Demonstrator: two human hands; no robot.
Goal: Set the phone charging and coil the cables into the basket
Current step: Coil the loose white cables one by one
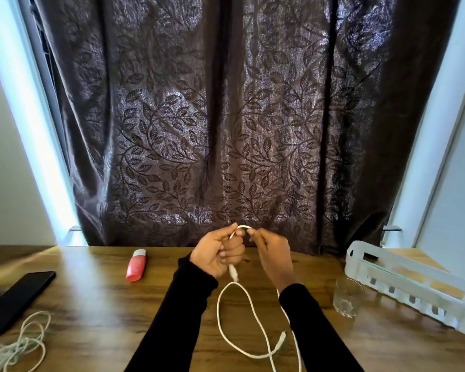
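1. The fingers of the left hand [220, 253] curl round the white cable [249, 312] near one plug, while the right hand [273, 253] pinches it just above, bending a small arch between them, likely the first turn of a coil.
2. The thin, smooth, limp cable trails in loose loops on the wood-grain worktop [91, 296].
3. The white slotted plastic basket [403, 280] sits far right; the flat black phone [16, 299] lies far left, beside a tangled pale cord [24, 342].
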